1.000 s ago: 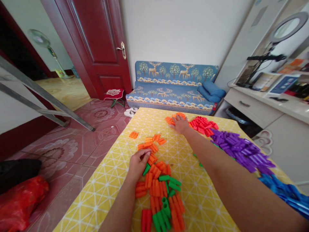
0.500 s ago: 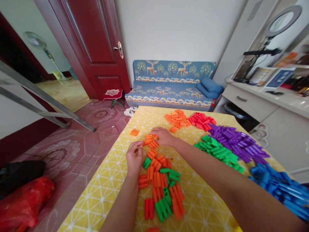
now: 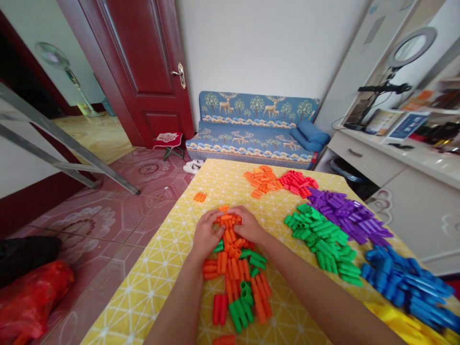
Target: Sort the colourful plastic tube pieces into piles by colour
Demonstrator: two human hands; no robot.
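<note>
A cluster of orange plastic tube blocks is pressed between my two hands on the yellow tablecloth. My left hand curls round its left side, and my right hand cups its right side. Both sets of fingers are partly hidden behind the blocks. Nearer to me, a mixed heap holds more orange pieces, several green blocks and a red block. One small orange block lies apart, beyond my left hand.
Sorted piles lie along the right: orange, red, purple, green and blue. Yellow material shows at the near right edge. Past the table stand a blue patterned sofa and a cabinet.
My right hand has come back from the far orange pile to the near blocks. Both hands have closed in, drawing the loose orange blocks towards me against the heap.
</note>
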